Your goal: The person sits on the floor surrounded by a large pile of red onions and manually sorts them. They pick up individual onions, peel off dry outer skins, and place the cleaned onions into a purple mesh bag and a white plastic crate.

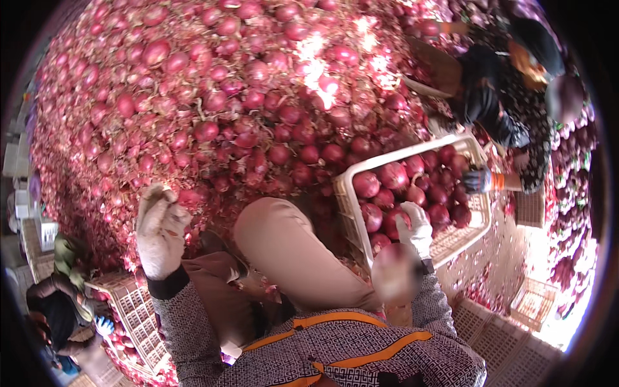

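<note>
A large heap of red onions (205,130) mixed with loose papery skins spreads in front of me. My left hand (162,232), in a whitish glove, is raised at the heap's near edge with its fingers curled; whether it holds anything is hard to see. To the right, a cream plastic crate (404,154) stands tilted in the view, partly filled with red onions. My right hand (416,230), gloved too, reaches over the crate's near side, its thumb and fingers around a red onion (392,223) lying among the others.
A co-worker's gloved hand (478,181) touches the same crate's right side. That person crouches at upper right beside a brown container (437,67). Another person works at lower left near an onion-filled crate (138,314). More crates (503,334) stand at lower right; onion rows lie beyond.
</note>
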Demonstrator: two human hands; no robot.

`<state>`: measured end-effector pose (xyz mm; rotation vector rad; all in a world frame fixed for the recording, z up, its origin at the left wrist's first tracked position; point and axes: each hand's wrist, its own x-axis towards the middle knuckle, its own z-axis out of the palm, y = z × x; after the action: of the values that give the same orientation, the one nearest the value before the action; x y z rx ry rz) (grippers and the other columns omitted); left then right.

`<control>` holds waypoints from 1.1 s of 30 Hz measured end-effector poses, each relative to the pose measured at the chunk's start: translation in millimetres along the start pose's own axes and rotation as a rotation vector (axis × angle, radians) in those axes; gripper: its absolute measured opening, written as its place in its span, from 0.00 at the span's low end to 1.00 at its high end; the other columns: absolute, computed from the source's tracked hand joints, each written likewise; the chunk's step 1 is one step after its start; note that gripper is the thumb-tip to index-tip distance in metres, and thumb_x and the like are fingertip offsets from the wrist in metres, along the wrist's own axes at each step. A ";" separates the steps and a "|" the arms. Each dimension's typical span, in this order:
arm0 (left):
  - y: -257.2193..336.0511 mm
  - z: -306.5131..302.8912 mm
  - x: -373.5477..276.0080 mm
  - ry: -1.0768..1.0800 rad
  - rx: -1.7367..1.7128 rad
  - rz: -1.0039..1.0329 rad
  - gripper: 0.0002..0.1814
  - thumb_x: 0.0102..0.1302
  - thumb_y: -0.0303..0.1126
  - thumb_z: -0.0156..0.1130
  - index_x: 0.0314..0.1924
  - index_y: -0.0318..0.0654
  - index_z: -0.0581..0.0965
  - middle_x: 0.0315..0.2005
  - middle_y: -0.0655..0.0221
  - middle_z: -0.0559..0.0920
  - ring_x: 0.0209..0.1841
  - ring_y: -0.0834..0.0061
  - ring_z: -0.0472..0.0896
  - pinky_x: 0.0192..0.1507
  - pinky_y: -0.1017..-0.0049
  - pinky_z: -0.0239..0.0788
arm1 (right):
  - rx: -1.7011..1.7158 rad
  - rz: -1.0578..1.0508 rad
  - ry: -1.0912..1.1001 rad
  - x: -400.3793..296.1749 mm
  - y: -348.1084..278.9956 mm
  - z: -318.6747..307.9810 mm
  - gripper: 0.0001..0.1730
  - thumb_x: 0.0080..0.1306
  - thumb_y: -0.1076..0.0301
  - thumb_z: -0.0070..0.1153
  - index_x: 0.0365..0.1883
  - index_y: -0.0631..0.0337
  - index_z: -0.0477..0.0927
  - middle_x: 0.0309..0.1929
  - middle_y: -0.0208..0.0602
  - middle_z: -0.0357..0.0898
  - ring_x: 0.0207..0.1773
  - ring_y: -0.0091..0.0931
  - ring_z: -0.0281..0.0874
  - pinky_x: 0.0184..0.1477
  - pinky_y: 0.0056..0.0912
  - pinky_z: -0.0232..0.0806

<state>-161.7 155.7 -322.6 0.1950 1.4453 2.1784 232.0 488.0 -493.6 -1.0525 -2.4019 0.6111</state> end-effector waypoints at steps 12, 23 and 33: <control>20.4 25.8 -4.6 -0.169 1.404 -0.022 0.23 0.64 0.24 0.63 0.61 0.38 0.76 0.59 0.53 0.76 0.52 0.52 0.83 0.50 0.61 0.77 | 0.213 -0.235 -0.345 338.4 -188.4 269.3 0.46 0.63 0.48 0.69 0.73 0.60 0.66 0.64 0.60 0.75 0.64 0.49 0.78 0.66 0.49 0.70; 29.6 -0.7 9.2 -0.226 1.423 -0.020 0.19 0.63 0.24 0.65 0.56 0.38 0.78 0.54 0.55 0.80 0.48 0.49 0.84 0.47 0.59 0.77 | 1.033 0.267 -0.499 380.4 -228.0 343.8 0.51 0.56 0.61 0.76 0.77 0.45 0.64 0.69 0.42 0.73 0.67 0.40 0.77 0.53 0.52 0.82; -8.1 32.9 -1.5 -0.180 1.128 0.232 0.15 0.73 0.27 0.61 0.58 0.38 0.78 0.50 0.57 0.83 0.47 0.59 0.87 0.50 0.65 0.79 | 2.070 0.726 -0.396 190.4 -186.4 145.9 0.46 0.64 0.33 0.63 0.72 0.50 0.69 0.70 0.44 0.73 0.68 0.45 0.74 0.60 0.71 0.74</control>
<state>-144.9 184.3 -315.8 0.9388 2.4439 1.1851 -70.5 487.6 -465.8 -0.5592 -0.3413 2.6336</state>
